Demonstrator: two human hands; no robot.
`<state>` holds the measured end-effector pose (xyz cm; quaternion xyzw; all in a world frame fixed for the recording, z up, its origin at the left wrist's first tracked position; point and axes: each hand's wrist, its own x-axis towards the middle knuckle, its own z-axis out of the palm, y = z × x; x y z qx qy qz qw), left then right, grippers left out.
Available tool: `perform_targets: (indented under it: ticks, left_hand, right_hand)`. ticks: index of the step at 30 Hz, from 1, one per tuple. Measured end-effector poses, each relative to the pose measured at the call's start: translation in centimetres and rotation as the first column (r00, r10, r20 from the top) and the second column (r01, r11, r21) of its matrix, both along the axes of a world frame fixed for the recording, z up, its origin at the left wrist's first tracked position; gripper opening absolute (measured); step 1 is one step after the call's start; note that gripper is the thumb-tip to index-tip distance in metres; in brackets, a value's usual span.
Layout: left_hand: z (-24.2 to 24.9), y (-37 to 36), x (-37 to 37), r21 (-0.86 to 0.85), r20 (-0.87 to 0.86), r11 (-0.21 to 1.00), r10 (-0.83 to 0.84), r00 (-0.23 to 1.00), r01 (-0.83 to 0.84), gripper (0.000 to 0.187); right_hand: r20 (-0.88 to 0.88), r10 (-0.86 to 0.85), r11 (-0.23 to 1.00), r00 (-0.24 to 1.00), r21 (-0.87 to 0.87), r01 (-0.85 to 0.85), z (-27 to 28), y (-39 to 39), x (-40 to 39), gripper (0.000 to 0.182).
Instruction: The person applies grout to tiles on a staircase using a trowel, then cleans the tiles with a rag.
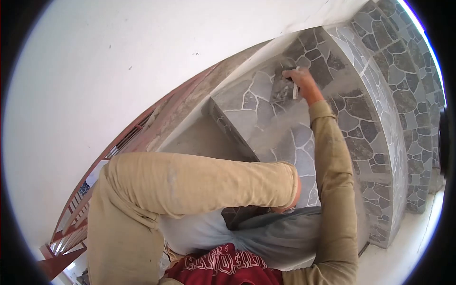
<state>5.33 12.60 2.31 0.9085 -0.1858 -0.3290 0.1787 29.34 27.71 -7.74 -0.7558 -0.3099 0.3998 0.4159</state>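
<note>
My right hand [303, 81] is closed round the handle of a flat rectangular trowel [281, 90]. The trowel's grey, smeared plate lies against the stone-patterned surface [260, 84], near the base of the white wall. My left arm, in a tan sleeve [199, 183], bends across in front of my body. Past its cuff only a strip of skin of my left hand [288, 205] shows, above the grey-blue trousers [280, 230]; its fingers are hidden. A pale, dusty smear [275, 130] crosses the grey stones and light joints below the trowel.
A white wall [118, 71] fills the upper left. Reddish-brown metal railing [78, 209] runs along the left. A recess with a plain grey floor [204, 137] lies beside the patterned surface. Curved, stone-patterned steps [403, 104] descend at the right towards a pale floor [396, 261].
</note>
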Motion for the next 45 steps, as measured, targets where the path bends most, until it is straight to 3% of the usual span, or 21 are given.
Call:
perform_targets:
  ticks: [1, 2, 4, 7, 10, 12, 14, 16, 20, 23, 26, 29, 33, 36, 37, 39, 41, 42, 43, 44, 45]
  left_hand:
    - [-0.4, -0.3, 0.5, 0.02, -0.009, 0.998, -0.053, 0.999, 0.053, 0.022]
    - [-0.6, -0.4, 0.7, 0.039, -0.021, 0.993, -0.108, 0.994, 0.109, 0.022]
    - [-0.9, -0.6, 1.0, 0.051, 0.041, 0.992, -0.119, 0.992, 0.117, 0.022]
    - [-1.7, -1.4, 2.0, 0.081, 0.095, 0.977, -0.203, 0.975, 0.195, 0.023]
    - [-1.1, -0.2, 0.8, 0.123, 0.047, 0.984, -0.136, 0.99, 0.13, 0.023]
    - [0.1, 1.1, -0.8, -0.019, 0.13, 0.993, 0.118, 0.984, -0.116, 0.02]
    - [-0.3, 1.0, -0.8, -0.016, 0.132, 0.993, 0.117, 0.984, -0.116, 0.02]
    - [-1.5, 0.8, -0.3, -0.011, 0.151, 0.993, 0.114, 0.982, -0.113, 0.02]
    - [-2.7, 1.9, 0.2, 0.039, 0.176, 0.998, 0.051, 0.983, -0.058, 0.025]
    - [-3.5, 1.7, -0.7, 0.039, 0.226, 0.959, 0.266, 0.937, -0.281, 0.018]
    - [-3.7, 0.0, -0.3, 0.087, 0.236, 0.987, 0.111, 0.965, -0.135, 0.019]
    - [-2.3, 0.8, 0.6, 0.045, 0.04, 0.997, -0.058, 0.998, 0.056, 0.034]
    - [-2.1, 3.5, -0.1, 0.01, 0.151, 0.974, 0.223, 0.963, -0.227, 0.038]
    - [-2.9, 1.3, 0.5, 0.058, 0.299, 0.944, 0.293, 0.908, -0.323, 0.033]
    - [-3.1, -0.6, 0.8, 0.057, 0.317, 0.968, 0.213, 0.924, -0.242, 0.033]
    - [-5.6, -2.9, 3.1, 0.031, 0.222, 0.972, 0.22, 0.95, -0.232, 0.036]
    - [-3.6, -2.9, 3.9, -0.025, -0.04, 0.971, 0.238, 0.971, -0.239, 0.048]
    - [-3.2, -2.7, 4.0, -0.024, -0.039, 0.969, 0.245, 0.969, -0.246, 0.048]
    - [-3.2, -2.5, 3.9, -0.094, 0.054, 0.974, 0.212, 0.976, -0.207, 0.051]
    - [-3.4, -2.6, 3.9, -0.165, -0.019, 0.966, 0.198, 0.98, -0.199, 0.052]
    - [-3.7, -2.6, 4.0, -0.233, -0.095, 0.952, 0.18, 0.979, -0.198, 0.053]
  right_hand:
    - [-0.17, -0.114, 0.99, 0.979, 0.064, 0.126, -1.7, 0.3, 0.0, 0.02]
    - [-0.17, -0.119, 0.989, 0.978, 0.066, 0.132, -3.0, 0.8, -0.5, 0.02]
    - [0.077, -0.177, 0.971, 0.981, 0.18, 0.161, -4.7, 2.0, -2.3, 0.022]
    - [0.126, -0.189, 0.96, 0.974, 0.234, 0.156, -4.8, 3.2, -4.5, 0.022]
    - [0.254, -0.33, 0.933, 0.909, 0.233, 0.274, -5.3, 2.5, -5.1, 0.024]
    - [0.222, -0.362, 0.917, 0.905, 0.26, 0.303, -5.1, 1.9, -5.9, 0.026]
    - [0.189, -0.408, 0.895, 0.893, 0.275, 0.35, -4.9, 1.3, -6.9, 0.029]
    - [0.433, -0.384, 0.923, 0.815, 0.188, 0.335, -4.0, 3.0, -7.7, 0.035]
    - [0.371, -0.359, 0.932, 0.856, 0.182, 0.312, -2.9, 2.2, -8.0, 0.039]
    - [0.33, -0.328, 0.943, 0.885, 0.174, 0.284, -3.9, 1.0, -8.0, 0.039]
    - [0.366, -0.371, 0.921, 0.853, 0.26, 0.289, -2.8, 1.7, -8.3, 0.036]
    - [0.318, -0.395, 0.902, 0.862, 0.315, 0.297, -5.5, 3.9, -6.4, 0.037]
    - [0.122, -0.371, 0.893, 0.921, 0.321, 0.317, -4.9, 2.7, -3.8, 0.039]
    - [0.578, -0.274, 0.955, 0.769, 0.257, 0.147, -6.3, 3.1, -4.1, 0.031]
    - [0.47, -0.249, 0.955, 0.847, 0.264, 0.134, -6.0, 2.0, -6.5, 0.031]
    - [0.42, -0.201, 0.968, 0.885, 0.222, 0.114, -5.0, 1.5, -5.2, 0.033]
    - [0.217, -0.204, 0.971, 0.955, 0.166, 0.17, -4.5, 1.4, -4.5, 0.036]
    - [0.217, -0.197, 0.972, 0.956, 0.167, 0.163, -5.8, 1.8, -4.8, 0.036]
    - [0.362, -0.276, 0.944, 0.89, 0.275, 0.181, -8.7, 1.9, -5.2, 0.031]
    - [0.49, -0.37, 0.904, 0.789, 0.386, 0.185, -10.3, 1.9, -5.3, 0.026]
    - [0.322, -0.377, 0.88, 0.868, 0.416, 0.228, -8.1, 0.9, -7.7, 0.031]
